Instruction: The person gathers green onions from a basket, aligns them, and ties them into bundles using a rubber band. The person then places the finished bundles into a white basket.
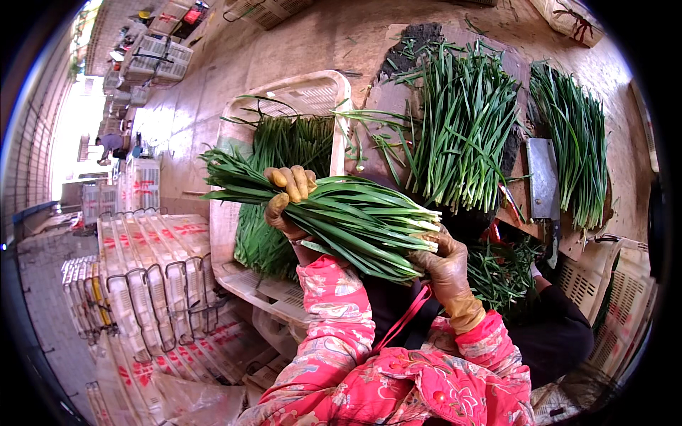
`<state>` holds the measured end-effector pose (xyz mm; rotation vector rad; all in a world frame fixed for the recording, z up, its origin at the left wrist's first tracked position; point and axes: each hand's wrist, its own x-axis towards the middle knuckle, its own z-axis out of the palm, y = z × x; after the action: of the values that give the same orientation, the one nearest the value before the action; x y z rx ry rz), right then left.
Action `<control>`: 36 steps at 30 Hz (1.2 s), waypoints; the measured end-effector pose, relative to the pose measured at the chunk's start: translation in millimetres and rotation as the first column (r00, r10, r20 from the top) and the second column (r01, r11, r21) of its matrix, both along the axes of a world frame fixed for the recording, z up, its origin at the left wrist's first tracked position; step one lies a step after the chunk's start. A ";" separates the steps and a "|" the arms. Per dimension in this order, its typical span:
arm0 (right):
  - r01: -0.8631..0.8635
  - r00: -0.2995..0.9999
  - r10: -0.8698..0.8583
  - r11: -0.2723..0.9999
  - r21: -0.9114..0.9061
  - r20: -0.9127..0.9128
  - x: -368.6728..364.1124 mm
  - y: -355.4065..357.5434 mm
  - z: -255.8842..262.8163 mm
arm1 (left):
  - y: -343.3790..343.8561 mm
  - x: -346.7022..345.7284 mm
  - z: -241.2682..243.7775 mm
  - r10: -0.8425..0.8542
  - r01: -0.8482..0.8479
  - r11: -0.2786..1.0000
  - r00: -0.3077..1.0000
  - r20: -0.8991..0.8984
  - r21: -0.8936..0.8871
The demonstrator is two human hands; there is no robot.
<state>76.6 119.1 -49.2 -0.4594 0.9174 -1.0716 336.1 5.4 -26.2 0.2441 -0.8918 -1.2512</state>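
Note:
A bundle of green garlic chives (362,213) lies crosswise between my gloved hands, its pale cut ends to the right. My left hand (290,197) wraps the leafy part, fingers curled over it. My right hand (445,255) holds the bundle at the pale stem ends. Under and behind my left hand stands a plastic crate (341,122) with more chives (293,138) in it. Beyond my right hand, a large pile of chives (469,133) rests on a board. Farther right, a cleaver (542,178) lies beside another chive pile (570,144).
Stacked plastic crates (154,239) with red markings stand at the left. Another crate (618,287) is at the right, near loose chive trimmings (503,271) by my lap. A knife (554,245) points towards me below the cleaver. A person (111,145) is far off at the left.

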 end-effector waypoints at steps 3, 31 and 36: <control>-0.075 0.986 0.060 0.993 -0.095 -0.153 2.6 -6.9 10.2 | 2.5 -3.0 4.6 0.068 -0.068 0.996 0.998 0.005 0.052; 0.062 0.685 -0.189 0.977 -0.202 -0.704 -40.0 -0.5 -51.2 | -1.7 -18.0 22.6 0.230 -0.336 0.850 0.930 0.288 0.405; -0.371 0.139 0.288 0.902 0.220 -0.947 -96.0 0.2 3.7 | -0.3 -18.8 29.4 0.402 -0.587 0.682 0.799 0.446 0.436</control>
<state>-19.4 119.3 -45.5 -1.4578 1.7963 -0.2320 317.2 5.1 3.1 1.1257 -0.6303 -0.9207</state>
